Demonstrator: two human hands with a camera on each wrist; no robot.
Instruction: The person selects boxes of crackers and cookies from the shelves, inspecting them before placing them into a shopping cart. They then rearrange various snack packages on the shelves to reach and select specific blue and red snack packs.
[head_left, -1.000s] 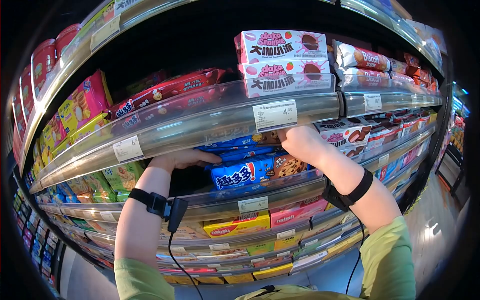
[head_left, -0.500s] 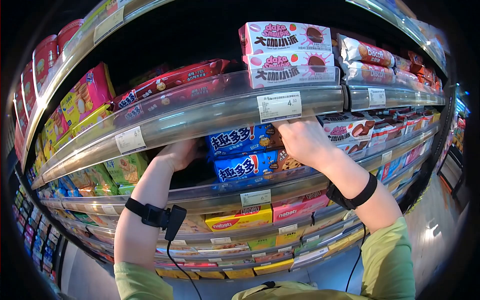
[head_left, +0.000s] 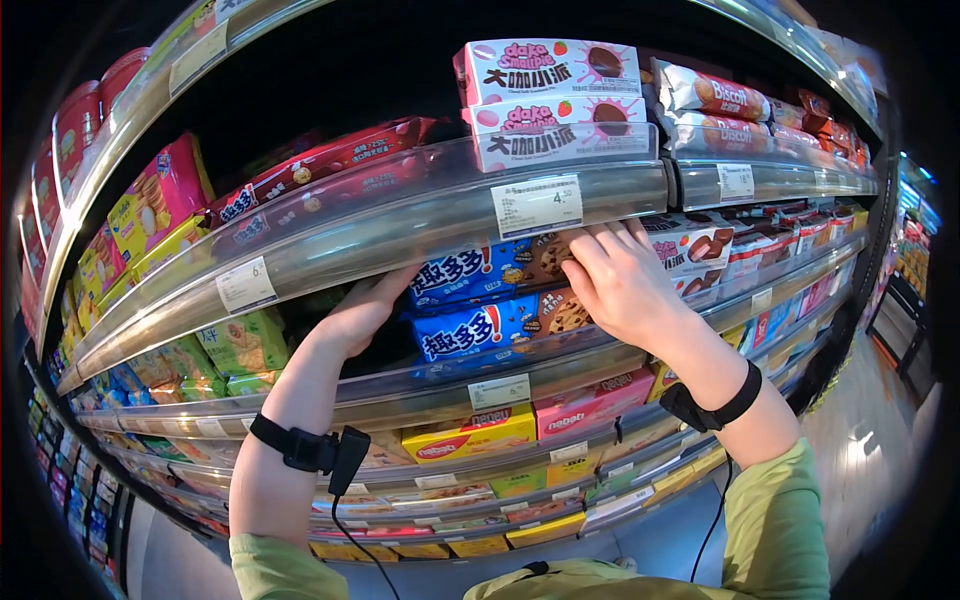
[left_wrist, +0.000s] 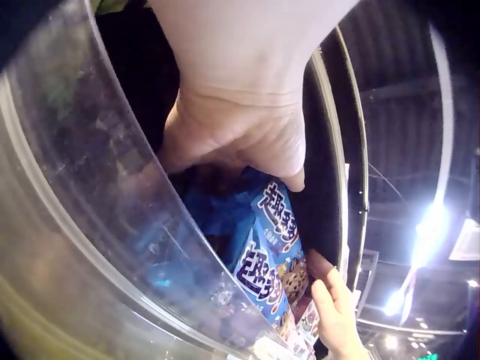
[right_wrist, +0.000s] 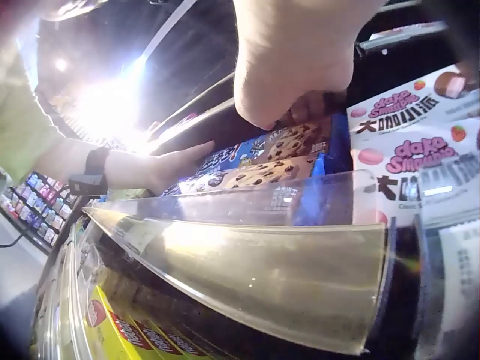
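Two blue cookie packs are stacked on the shelf: the upper cookie pack (head_left: 460,276) lies on the lower cookie pack (head_left: 470,332). Each shows white lettering and a cookie picture. At the upper pack's left end, my left hand (head_left: 362,312) reaches in, its fingertips right at the pack's edge. My right hand (head_left: 625,280) rests at the upper pack's right end, fingers extended back under the shelf above and thumb at the front. The left wrist view shows the left palm over the pack ends, its deeper fingers hidden. In the right wrist view, the right fingers lie over the pack top.
A clear shelf lip (right_wrist: 262,195) runs in front of the packs. Close overhead is the upper shelf edge with a price tag (head_left: 537,207). White pie boxes (head_left: 690,248) stand to the right, green packs (head_left: 240,345) to the left, yellow wafer boxes (head_left: 468,432) below.
The upper pack has come down and lies level on the lower one. My left hand went deeper, then came back to the pack's left end. My right hand's fingers have straightened.
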